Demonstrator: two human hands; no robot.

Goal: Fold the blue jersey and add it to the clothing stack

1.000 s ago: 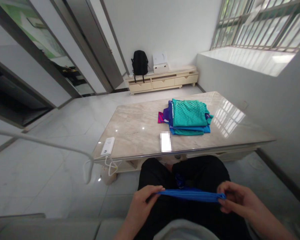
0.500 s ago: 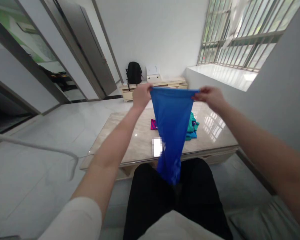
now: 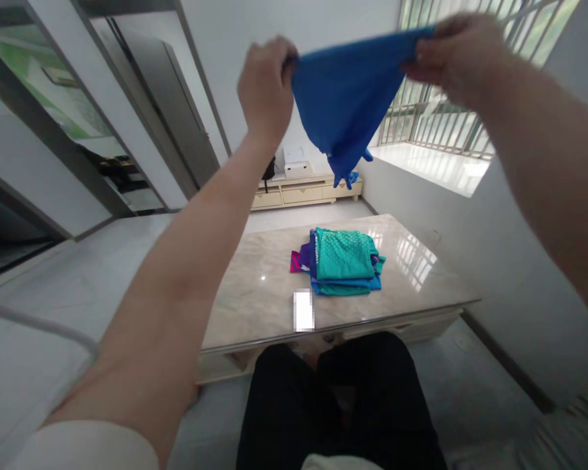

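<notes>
A blue cloth (image 3: pixel 347 91) is stretched in the air between my two hands, its lower part bunched and swung forward. My left hand (image 3: pixel 269 85) is closed on its left top corner. On the right top corner my right hand (image 3: pixel 453 59) is closed too, somewhat higher and blurred. Below, on the marble-topped table, lies a stack of folded clothes with a teal garment (image 3: pixel 345 254) on top and blue, purple and pink pieces under or beside it.
The marble-topped table (image 3: pixel 259 307) stands in front of my knees. A white blanked-out rectangle (image 3: pixel 304 311) shows near its front edge. Beyond are a low cabinet (image 3: pixel 304 194) with a white box (image 3: pixel 297 170), and a barred window at the right.
Both hands have risen with the blue cloth, whose lower end has swung up and away from my lap. The folded stack now shows fully.
</notes>
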